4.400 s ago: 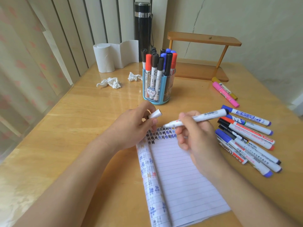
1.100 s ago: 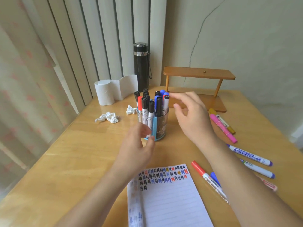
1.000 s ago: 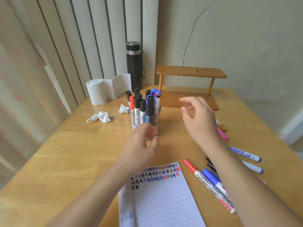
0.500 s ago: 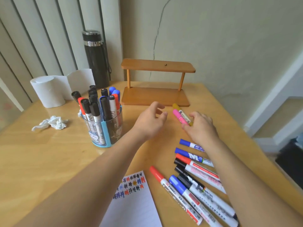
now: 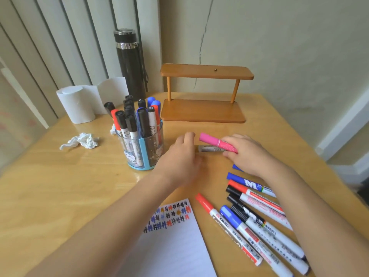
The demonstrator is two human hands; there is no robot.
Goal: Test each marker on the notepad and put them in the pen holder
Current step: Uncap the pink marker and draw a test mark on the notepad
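Note:
My right hand grips a pink marker by its back end and holds it just above the table, cap pointing left. Below it a second marker with a grey label lies on the wood. My left hand rests beside that marker's left end, fingers relaxed and holding nothing. The clear pen holder with a blue strip stands left of my hands, full of black, red and blue markers. The lined notepad with coloured test marks lies near me. Several loose markers lie at the right.
A wooden two-tier shelf stands at the back against the wall. A black flask and a white paper roll stand at the back left. Crumpled tissue lies left of the holder. The table's edge runs along the right.
After dropping a marker into the holder, both hands moved right. My right hand has taken hold of the pink marker and lifted it off the table; my left hand has come beside it.

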